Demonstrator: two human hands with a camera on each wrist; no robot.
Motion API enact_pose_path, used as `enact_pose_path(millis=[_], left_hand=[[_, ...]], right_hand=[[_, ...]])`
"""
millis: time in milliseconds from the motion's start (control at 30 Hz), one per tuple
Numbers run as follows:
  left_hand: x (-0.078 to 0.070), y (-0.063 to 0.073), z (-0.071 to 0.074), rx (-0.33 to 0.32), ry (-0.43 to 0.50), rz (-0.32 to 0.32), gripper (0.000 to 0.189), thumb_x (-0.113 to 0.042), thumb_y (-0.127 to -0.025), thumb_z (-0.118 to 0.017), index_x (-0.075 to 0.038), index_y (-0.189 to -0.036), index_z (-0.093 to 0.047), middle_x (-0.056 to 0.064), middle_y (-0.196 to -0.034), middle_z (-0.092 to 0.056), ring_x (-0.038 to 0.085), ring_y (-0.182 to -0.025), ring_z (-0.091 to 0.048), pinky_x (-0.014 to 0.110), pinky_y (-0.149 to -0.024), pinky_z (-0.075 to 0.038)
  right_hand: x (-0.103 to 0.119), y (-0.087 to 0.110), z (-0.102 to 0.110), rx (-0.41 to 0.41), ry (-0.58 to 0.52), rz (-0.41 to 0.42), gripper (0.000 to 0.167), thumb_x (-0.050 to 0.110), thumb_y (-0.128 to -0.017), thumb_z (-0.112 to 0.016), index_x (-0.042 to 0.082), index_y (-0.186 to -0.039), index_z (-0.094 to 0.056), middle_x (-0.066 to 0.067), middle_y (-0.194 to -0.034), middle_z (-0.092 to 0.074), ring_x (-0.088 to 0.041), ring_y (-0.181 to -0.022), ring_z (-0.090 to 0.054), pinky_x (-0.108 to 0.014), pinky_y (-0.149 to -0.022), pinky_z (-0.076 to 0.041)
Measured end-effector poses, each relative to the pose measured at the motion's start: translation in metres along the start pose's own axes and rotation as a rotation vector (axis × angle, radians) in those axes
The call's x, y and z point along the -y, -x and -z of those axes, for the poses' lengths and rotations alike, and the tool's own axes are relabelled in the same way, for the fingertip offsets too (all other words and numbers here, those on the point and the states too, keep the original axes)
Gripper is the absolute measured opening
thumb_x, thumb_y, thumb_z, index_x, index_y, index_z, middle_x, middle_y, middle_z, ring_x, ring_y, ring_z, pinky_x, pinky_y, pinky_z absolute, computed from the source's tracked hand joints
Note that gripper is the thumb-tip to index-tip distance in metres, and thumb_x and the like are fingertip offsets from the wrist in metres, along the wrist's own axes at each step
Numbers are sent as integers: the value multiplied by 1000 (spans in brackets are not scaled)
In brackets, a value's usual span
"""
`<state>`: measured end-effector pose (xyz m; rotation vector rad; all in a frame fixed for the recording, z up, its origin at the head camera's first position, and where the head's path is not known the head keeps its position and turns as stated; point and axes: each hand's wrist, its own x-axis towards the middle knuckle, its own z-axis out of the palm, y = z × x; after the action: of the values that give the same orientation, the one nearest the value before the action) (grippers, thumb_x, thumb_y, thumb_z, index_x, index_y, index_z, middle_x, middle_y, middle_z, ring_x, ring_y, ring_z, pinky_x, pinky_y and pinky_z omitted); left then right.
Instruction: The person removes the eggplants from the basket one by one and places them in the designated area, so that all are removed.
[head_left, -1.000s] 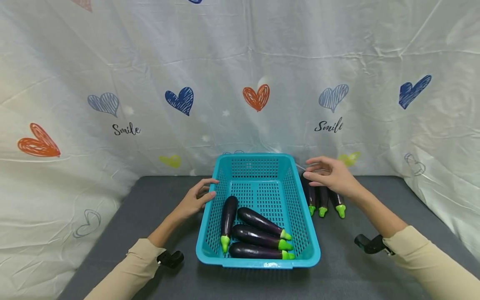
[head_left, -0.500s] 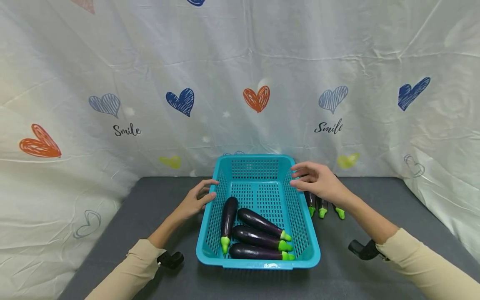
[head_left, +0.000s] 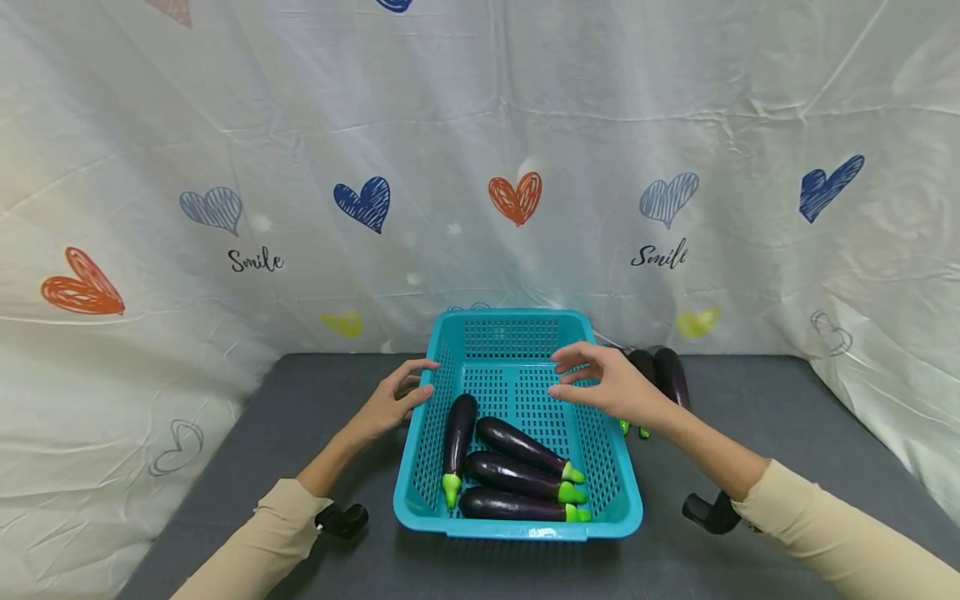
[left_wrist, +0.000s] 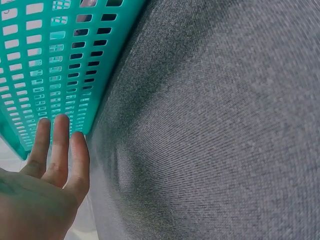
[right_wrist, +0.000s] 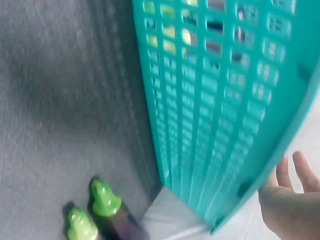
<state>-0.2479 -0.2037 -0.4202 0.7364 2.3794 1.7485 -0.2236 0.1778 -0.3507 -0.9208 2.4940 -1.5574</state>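
Observation:
A turquoise perforated basket (head_left: 517,528) stands mid-table with several dark purple eggplants in it. One eggplant (head_left: 459,437) lies lengthwise along the left wall; others (head_left: 517,475) lie crosswise near the front, green stems to the right. My left hand (head_left: 392,397) rests at the basket's left rim, and its fingers (left_wrist: 60,145) extend along the outer wall in the left wrist view. Over the right side of the basket, my right hand (head_left: 615,390) hovers with loosely bent, parted fingers and nothing between them. Past the rim, it shows partly in the right wrist view (right_wrist: 290,200).
More eggplants (head_left: 670,375) lie to the right of the basket, partly hidden behind my right hand and forearm. Their green stems (right_wrist: 104,199) show in the right wrist view. Behind the dark grey table (head_left: 720,517) hangs a white curtain (head_left: 450,125) with printed hearts.
My right hand has moved left and slightly toward me, from above the eggplants on the right to over the basket. The left hand and the eggplants in the basket stay put.

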Motion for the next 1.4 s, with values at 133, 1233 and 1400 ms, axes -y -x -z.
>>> enact_pose_path(millis=[133,1233,1400], left_hand=[[0,0,0,-8,4,15,43,-17,-108,-53,-9,-150,-44,29,-140,-48,45,-118,-56,51,-81,-57],[-3,0,0,1,-8,6,43,-21,-108,-54,-12,-148,-44,28,-137,-50,42,-114,-58,50,-78,-57],[-3,0,0,4,-18,19,43,-19,-108,-53,-12,-150,-44,27,-136,-51,41,-114,-58,49,-78,-57]], right_hand=[[4,-2,-13,14,-22,4,46,14,-93,-78,2,-133,-59,-14,-123,-61,-30,-109,-65,-34,-87,-55],[-5,-22,-60,166,-47,-120,56,17,-85,-86,1,-132,-60,-21,-131,-58,-49,-117,-57,-47,-89,-55],[-10,-24,-65,211,-50,-149,55,16,-84,-86,1,-131,-61,-27,-132,-55,-50,-115,-57,-46,-87,-55]])
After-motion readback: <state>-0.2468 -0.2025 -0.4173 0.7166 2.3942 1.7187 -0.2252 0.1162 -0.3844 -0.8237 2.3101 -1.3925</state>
